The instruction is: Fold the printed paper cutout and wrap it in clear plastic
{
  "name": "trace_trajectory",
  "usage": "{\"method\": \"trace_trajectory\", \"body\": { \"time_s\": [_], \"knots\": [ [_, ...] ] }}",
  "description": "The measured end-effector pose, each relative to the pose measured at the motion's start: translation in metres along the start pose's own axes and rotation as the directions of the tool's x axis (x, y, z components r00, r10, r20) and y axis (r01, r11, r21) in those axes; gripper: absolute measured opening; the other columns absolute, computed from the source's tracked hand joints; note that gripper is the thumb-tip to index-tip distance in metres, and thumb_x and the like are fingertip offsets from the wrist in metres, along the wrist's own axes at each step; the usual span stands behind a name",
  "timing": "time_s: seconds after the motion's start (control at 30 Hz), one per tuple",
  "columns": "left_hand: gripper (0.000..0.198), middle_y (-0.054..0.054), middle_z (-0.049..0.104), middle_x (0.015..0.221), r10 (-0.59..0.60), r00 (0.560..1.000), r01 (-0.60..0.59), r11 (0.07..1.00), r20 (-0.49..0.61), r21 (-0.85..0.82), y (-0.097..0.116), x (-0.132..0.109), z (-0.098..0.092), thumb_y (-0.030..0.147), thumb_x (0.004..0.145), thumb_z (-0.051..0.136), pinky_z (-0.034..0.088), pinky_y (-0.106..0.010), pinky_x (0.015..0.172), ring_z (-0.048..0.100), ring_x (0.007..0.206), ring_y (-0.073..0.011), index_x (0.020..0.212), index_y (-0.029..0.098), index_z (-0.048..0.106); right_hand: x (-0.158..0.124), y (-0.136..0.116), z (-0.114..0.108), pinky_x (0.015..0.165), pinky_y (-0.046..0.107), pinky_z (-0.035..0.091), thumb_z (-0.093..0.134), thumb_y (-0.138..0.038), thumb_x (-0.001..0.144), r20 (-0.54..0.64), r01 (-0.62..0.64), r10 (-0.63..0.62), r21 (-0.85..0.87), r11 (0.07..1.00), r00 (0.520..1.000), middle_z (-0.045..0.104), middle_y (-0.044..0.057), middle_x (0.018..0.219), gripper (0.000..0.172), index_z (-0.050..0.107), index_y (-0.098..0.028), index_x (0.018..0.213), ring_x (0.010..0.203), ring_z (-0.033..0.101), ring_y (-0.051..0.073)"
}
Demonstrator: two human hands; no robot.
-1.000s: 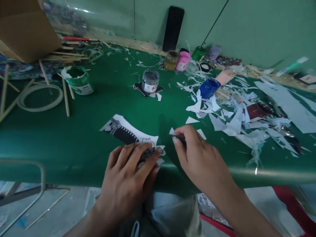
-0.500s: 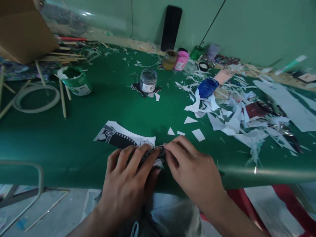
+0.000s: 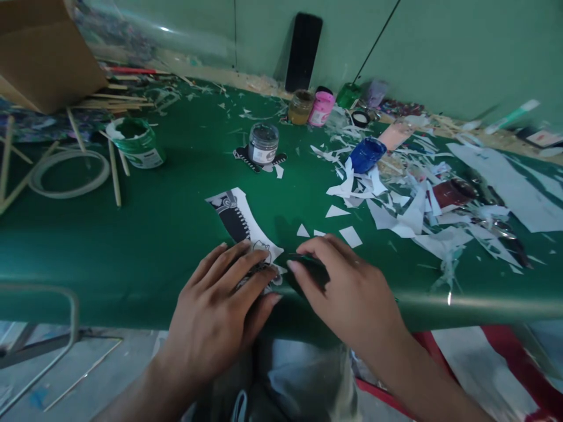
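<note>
A printed paper cutout [image 3: 241,218] lies flat on the green tabletop [image 3: 132,252], close to its near edge, with its lower part covered by the left hand [image 3: 215,310]. Its long axis slants from the far left down towards the near right: the grey-and-black patterned end points away and to the left, the dark band with a laced line follows, and the end with line drawing runs under the fingers. A white margin curves along its right side. The left hand lies palm down over the cutout, fingers stretched forward and to the right and slightly apart, pressing on the paper from above, the thumb tucked in on the near side. The right hand [image 3: 352,293] comes in from the near right, resting low, its knuckles raised and its fingers curled; thumb and forefinger point left and are pinched on a slim dark tool [image 3: 308,258], mostly hidden, whose tip is just beside the cutout's right edge; whether it touches the paper I cannot tell. Just beyond the right hand lie a small white triangle [image 3: 302,231] and a four-sided scrap [image 3: 350,237]. Farther off, a clear jar of dark paint [image 3: 264,143] stands upright on another printed piece [image 3: 240,153].
</note>
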State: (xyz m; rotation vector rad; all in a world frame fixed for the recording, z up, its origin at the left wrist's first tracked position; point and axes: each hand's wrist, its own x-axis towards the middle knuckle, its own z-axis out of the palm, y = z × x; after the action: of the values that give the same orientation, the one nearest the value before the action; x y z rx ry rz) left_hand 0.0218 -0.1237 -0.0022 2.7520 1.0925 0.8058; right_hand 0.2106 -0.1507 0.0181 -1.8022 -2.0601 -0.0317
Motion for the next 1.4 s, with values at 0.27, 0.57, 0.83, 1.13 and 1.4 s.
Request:
{"method": "trace_trajectory", "body": {
  "time_s": [0.27,0.57,0.83,1.13,1.4],
  "knots": [
    [0.021,-0.001,0.066,0.12,0.001,1.0,0.0,0.999,0.03,-0.046,-0.007,0.001,-0.003,0.015,0.088,0.052,0.043,-0.047,0.106,0.055,0.121,-0.0225,0.101,0.023,0.066,0.003,0.007,0.006,0.036,0.023,0.025,0.049,-0.026,0.091,-0.011,-0.02,0.019,-0.113,0.993,1.0,0.064,0.001,0.089,0.011,0.056,-0.02,0.095,0.048,0.05,0.01],
    [0.022,0.002,0.064,0.125,0.06,0.995,-0.055,0.996,0.078,-0.074,-0.017,0.0,-0.006,0.017,0.09,0.052,0.039,-0.047,0.11,0.051,0.126,-0.0212,0.104,0.025,0.067,0.0,0.002,0.005,0.04,0.021,0.031,0.044,-0.021,0.093,0.045,0.197,-0.2,0.063,0.978,0.979,0.058,0.001,0.081,0.02,0.062,-0.019,0.085,0.05,0.047,0.006],
    [0.023,0.0,0.066,0.121,0.063,0.998,-0.064,0.997,-0.025,-0.04,-0.014,-0.005,0.001,0.015,0.086,0.057,0.043,-0.046,0.105,0.055,0.121,-0.022,0.103,0.025,0.068,-0.005,-0.006,0.01,0.039,0.021,0.028,0.049,-0.018,0.091,-0.031,0.15,-0.149,0.023,0.988,0.988,0.06,0.0,0.078,0.018,0.064,-0.02,0.082,0.053,0.053,0.007],
    [0.025,0.001,0.066,0.122,0.063,0.998,-0.064,0.997,-0.022,-0.031,-0.014,-0.005,0.004,0.014,0.085,0.057,0.043,-0.046,0.106,0.055,0.122,-0.022,0.105,0.025,0.067,-0.002,-0.009,0.012,0.039,0.021,0.027,0.049,-0.02,0.091,-0.022,0.152,-0.152,-0.02,0.988,0.988,0.059,-0.001,0.076,0.018,0.064,-0.02,0.083,0.048,0.048,0.006],
    [0.025,0.002,0.065,0.122,0.065,0.998,-0.066,0.997,-0.022,-0.028,-0.014,-0.006,0.003,0.015,0.085,0.057,0.043,-0.046,0.106,0.053,0.124,-0.0221,0.107,0.026,0.066,-0.005,-0.01,0.009,0.039,0.022,0.026,0.049,-0.017,0.089,0.034,0.19,-0.188,-0.106,0.976,0.982,0.059,-0.003,0.081,0.013,0.06,-0.023,0.084,0.044,0.04,0.006]
  ]
}}
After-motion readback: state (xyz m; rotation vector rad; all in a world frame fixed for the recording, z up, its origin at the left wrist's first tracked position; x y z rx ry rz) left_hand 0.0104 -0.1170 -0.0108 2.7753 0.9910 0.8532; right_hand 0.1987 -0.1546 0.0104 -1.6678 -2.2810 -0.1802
